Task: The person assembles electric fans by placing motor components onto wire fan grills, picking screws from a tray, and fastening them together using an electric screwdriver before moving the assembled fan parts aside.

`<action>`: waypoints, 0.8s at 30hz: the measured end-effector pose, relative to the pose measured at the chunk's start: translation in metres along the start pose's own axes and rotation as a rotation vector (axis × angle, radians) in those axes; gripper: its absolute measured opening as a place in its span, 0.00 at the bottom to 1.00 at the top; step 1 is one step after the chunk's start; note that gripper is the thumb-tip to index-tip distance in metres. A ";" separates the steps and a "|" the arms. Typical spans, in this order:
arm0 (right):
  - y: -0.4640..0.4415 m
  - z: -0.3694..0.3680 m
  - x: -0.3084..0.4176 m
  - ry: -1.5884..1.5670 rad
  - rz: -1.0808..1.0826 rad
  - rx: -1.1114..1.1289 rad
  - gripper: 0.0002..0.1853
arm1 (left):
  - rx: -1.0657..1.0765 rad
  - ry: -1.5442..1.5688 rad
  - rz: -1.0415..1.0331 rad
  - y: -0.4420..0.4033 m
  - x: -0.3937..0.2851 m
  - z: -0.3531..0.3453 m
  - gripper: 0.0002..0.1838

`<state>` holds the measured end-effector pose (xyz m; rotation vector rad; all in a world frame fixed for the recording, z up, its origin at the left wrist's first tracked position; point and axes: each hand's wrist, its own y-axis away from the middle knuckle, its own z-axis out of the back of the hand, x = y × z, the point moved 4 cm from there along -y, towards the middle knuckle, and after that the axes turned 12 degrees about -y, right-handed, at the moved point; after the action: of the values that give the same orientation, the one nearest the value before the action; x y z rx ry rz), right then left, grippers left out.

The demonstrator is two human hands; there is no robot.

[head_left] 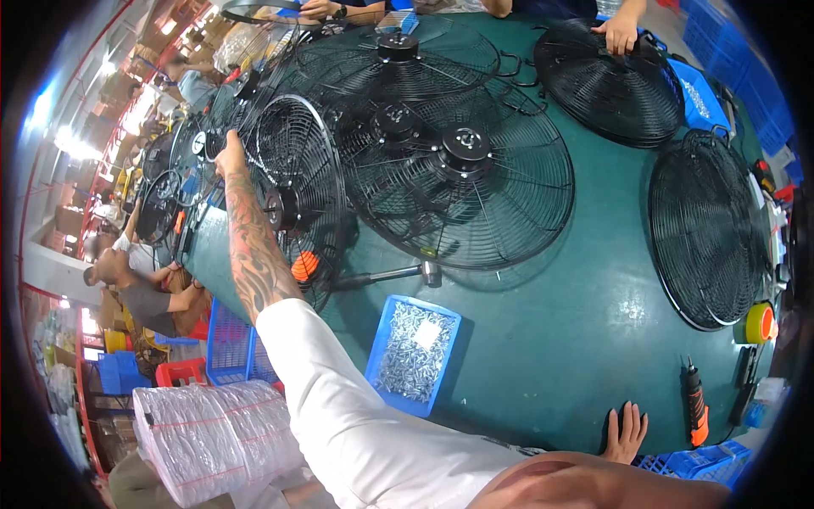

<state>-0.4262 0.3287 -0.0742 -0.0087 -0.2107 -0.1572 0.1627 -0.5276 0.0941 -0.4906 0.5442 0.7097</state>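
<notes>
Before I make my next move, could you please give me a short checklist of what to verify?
1. Left hand has a firm hold: cannot tell; it is beside the tilted black wire fan cage, fingers partly hidden.
2. Right hand free: ok; it rests on the green tabletop, holding nothing.
3. Small silver screws contained: ok; they fill the blue rectangular plastic tray.
4. Black-and-orange power screwdriver in hand: not ok; it lies at the table's right.
5. Black long-handled hammer put away: not ok; it lies beside the fan cage.
6. Co-worker's hand off the round black wire grille: not ok; it rests there.
</notes>
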 end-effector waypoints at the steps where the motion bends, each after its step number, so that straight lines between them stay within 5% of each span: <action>1: -0.002 0.001 0.001 0.000 0.008 0.004 0.44 | 0.003 -0.065 -0.029 0.010 -0.006 0.008 0.62; 7: -0.008 0.012 0.013 -0.034 -0.017 -0.019 0.46 | 0.089 -0.111 -0.144 0.031 -0.011 0.028 0.68; 12: -0.012 0.015 0.016 -0.062 -0.062 -0.011 0.55 | -0.054 0.027 -0.059 0.015 0.007 0.004 0.73; 16: -0.007 0.012 0.013 -0.063 -0.055 -0.016 0.55 | 0.015 0.126 -0.253 0.049 0.003 0.038 0.69; 21: -0.009 0.015 0.015 -0.091 -0.031 -0.014 0.55 | 0.068 0.237 -0.069 0.049 0.027 0.047 0.60; 24: -0.007 0.013 0.014 -0.092 -0.041 -0.003 0.58 | 0.259 0.261 -0.186 0.048 0.045 0.040 0.58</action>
<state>-0.4165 0.3198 -0.0587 -0.0149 -0.3026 -0.1979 0.1686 -0.4516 0.0855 -0.3870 0.8127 0.3916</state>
